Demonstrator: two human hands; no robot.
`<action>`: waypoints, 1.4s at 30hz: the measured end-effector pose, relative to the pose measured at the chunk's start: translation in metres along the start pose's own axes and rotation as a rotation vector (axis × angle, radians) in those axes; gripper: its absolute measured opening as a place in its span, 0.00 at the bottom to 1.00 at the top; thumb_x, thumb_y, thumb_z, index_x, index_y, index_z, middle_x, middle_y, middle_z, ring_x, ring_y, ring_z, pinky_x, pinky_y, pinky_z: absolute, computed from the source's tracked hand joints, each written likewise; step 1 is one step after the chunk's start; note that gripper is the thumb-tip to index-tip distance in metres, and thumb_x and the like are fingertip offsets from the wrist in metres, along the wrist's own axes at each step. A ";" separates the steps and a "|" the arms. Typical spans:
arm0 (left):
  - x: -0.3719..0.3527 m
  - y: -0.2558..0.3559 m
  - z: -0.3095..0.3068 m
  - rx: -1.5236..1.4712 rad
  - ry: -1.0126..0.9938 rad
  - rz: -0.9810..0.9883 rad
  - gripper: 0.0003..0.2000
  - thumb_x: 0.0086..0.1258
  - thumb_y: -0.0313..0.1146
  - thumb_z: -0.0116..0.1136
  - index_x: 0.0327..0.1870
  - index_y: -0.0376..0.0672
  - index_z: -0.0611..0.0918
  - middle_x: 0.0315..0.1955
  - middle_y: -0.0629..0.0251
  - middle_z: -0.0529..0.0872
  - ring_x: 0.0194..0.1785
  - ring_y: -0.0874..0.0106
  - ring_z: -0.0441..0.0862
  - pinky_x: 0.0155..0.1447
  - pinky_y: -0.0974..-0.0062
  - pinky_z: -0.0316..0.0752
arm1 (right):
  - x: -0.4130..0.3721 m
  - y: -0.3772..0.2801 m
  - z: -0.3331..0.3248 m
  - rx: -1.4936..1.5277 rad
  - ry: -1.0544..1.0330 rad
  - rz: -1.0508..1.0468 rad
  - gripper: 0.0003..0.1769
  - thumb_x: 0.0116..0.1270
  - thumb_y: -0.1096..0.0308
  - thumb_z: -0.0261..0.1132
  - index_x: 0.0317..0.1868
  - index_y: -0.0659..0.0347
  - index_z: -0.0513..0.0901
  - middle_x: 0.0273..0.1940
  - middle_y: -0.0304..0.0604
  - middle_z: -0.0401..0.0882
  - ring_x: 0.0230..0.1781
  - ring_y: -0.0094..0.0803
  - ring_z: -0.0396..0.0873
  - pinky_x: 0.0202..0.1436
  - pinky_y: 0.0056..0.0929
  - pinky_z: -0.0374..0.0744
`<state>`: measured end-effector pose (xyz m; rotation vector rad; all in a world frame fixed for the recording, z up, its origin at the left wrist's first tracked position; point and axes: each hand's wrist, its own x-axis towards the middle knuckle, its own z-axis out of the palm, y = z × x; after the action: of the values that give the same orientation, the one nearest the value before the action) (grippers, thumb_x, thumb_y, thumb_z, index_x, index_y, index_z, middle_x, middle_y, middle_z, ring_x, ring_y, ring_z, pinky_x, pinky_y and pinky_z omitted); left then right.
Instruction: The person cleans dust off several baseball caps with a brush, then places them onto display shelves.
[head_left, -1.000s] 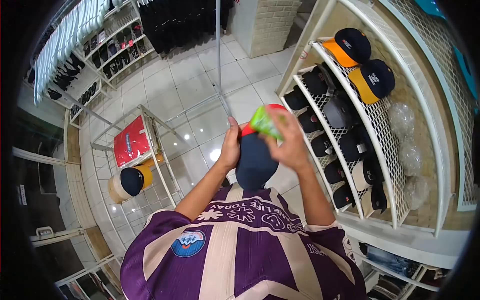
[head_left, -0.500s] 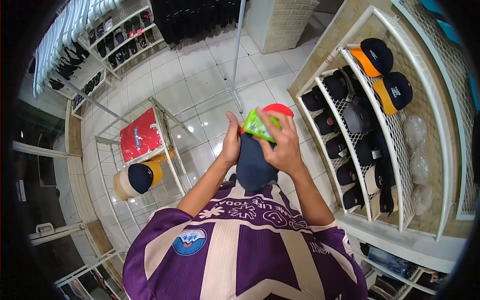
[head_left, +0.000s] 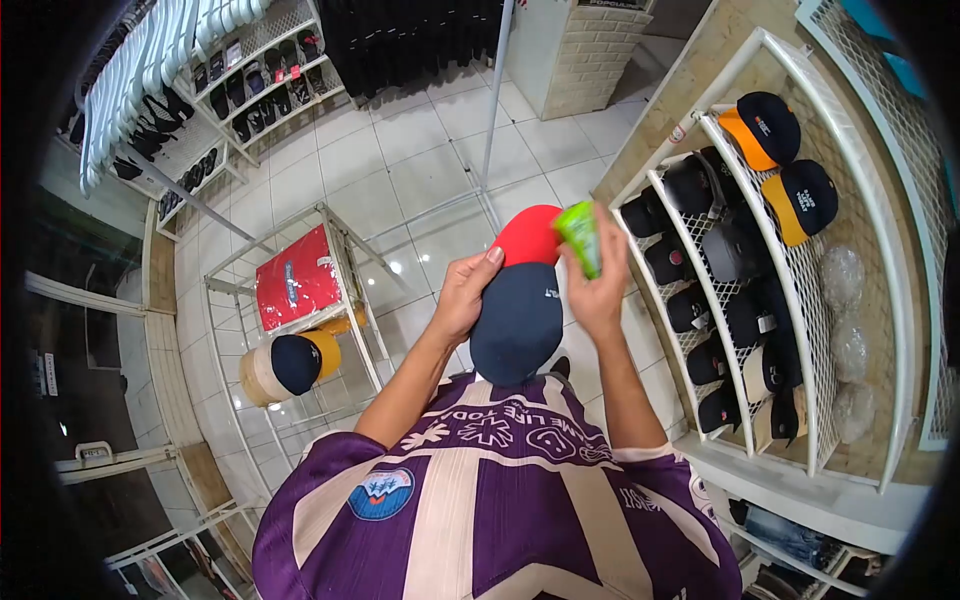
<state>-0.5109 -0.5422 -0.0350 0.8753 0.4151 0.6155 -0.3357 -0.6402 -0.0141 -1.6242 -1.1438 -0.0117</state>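
A cap with a dark navy crown (head_left: 516, 325) and a red brim is held in front of the purple and cream shirt. My left hand (head_left: 464, 290) grips its left side, thumb on top near the brim. My right hand (head_left: 598, 275) is closed round a small bright green packet (head_left: 579, 238), just right of the red brim. The packet is slightly blurred. Small white lettering shows on the crown's right side.
On the right stands a white mesh rack (head_left: 793, 300) with rows of caps. At left, a white metal stand (head_left: 335, 268) bears a red packaged item (head_left: 298, 280) and stacked caps (head_left: 292, 364). White hangers (head_left: 140, 80) hang at the upper left.
The green packet has moved right, off the cap, and stands more upright in my right hand. The red brim and the crown lettering now show more fully.
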 end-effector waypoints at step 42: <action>-0.028 -0.008 -0.001 -0.170 0.229 -0.147 0.23 0.85 0.49 0.49 0.52 0.35 0.84 0.38 0.63 0.90 0.35 0.76 0.89 0.42 0.78 0.85 | -0.034 0.016 0.030 0.286 -0.069 0.145 0.38 0.67 0.74 0.72 0.74 0.67 0.66 0.67 0.56 0.72 0.70 0.46 0.71 0.73 0.40 0.70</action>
<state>-0.5298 -0.5633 -0.0399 0.6079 0.6190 0.6081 -0.3586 -0.6395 -0.0566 -1.4562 -1.0253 0.2918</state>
